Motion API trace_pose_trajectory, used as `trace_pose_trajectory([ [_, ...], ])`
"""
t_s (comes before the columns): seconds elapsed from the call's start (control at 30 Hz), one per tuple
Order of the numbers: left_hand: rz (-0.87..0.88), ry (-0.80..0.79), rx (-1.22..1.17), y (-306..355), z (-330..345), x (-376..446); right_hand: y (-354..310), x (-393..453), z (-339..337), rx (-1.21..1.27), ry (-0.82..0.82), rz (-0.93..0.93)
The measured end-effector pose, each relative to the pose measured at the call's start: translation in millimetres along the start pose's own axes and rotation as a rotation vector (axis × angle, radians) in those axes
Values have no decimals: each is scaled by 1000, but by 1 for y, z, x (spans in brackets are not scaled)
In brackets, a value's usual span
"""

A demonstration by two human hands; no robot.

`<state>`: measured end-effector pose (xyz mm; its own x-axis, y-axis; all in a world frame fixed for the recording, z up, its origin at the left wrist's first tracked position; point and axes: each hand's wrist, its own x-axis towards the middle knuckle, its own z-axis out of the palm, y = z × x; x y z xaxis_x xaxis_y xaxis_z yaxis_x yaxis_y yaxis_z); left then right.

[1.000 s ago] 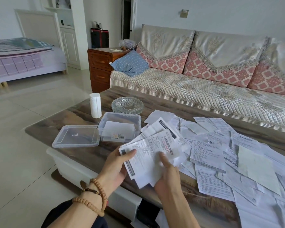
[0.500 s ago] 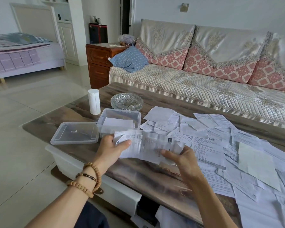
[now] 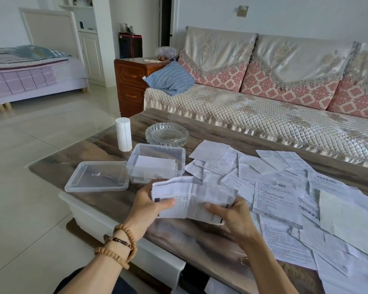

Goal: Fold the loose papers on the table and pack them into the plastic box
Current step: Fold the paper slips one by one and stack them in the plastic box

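Above the table's near edge, the left hand and right hand pinch opposite ends of a light, limp, crease-prone sheaf of printed papers, best gripped at its edges.

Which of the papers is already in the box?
The blank white folded sheet lying inside the clear box beside its lid. The hands hold another; the rest lie spread flat on the table.

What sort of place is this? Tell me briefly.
Most likely a home living room: a sofa behind the coffee table, a bed at the left, and a wooden cabinet beside the sofa.
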<state>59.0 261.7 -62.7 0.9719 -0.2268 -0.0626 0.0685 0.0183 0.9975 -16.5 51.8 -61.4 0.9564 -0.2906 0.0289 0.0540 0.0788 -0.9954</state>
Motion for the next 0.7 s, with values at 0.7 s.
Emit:
trace_pose_trajectory([
  [0.7, 22, -90, 204, -11, -2, 14, 17, 11, -1, -122, -3, 17],
])
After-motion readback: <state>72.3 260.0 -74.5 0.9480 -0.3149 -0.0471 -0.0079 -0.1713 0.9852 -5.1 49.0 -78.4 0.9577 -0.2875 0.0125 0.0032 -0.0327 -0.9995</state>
